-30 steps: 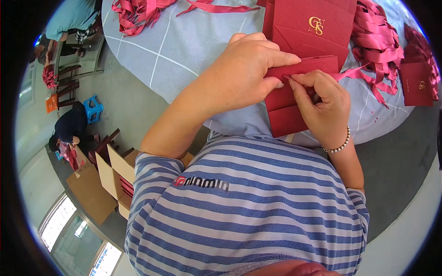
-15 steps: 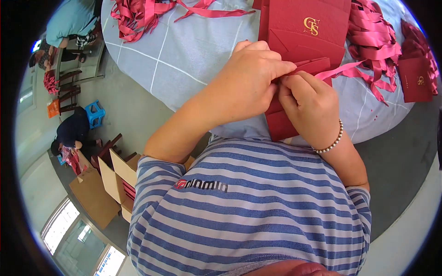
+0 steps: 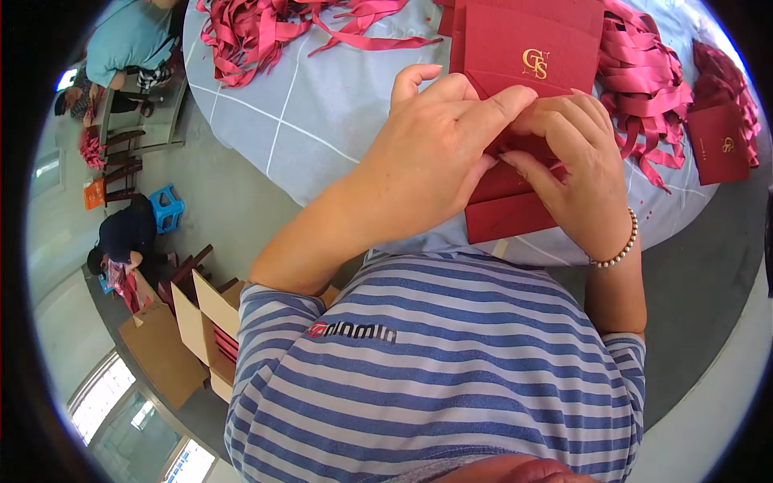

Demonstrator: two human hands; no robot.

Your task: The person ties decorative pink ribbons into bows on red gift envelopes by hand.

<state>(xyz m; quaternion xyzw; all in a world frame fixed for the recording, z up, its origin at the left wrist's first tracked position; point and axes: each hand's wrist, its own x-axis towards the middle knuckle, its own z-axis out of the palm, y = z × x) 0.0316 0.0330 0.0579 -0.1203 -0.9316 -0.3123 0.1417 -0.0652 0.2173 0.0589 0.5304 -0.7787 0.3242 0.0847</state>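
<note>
A dark red paper bag point(image 3: 511, 217) lies flat at the table's near edge, under both hands. My left hand point(image 3: 439, 149) pinches at its upper part with thumb and forefinger, the other fingers loosely raised. My right hand point(image 3: 576, 157), with a beaded bracelet at the wrist, is closed with thumb and fingertips meeting the left thumb. A small piece of pink ribbon point(image 3: 557, 171) shows under the right fingers; the rest is hidden by the hands. Just beyond lie more red bags point(image 3: 527, 36) with a gold logo.
Heaps of pink ribbon lie on the tablecloth at the left point(image 3: 254, 36) and right point(image 3: 644, 72). Another red bag point(image 3: 717, 145) is at the right edge. An open cardboard box point(image 3: 205, 330) stands on the floor at left, near a blue stool point(image 3: 167, 209). Other people sit further off.
The ribbon that trailed right from my right hand is now mostly hidden. My right hand has shifted slightly right, its fingers more spread over the bag. The left fingers have lifted and extended.
</note>
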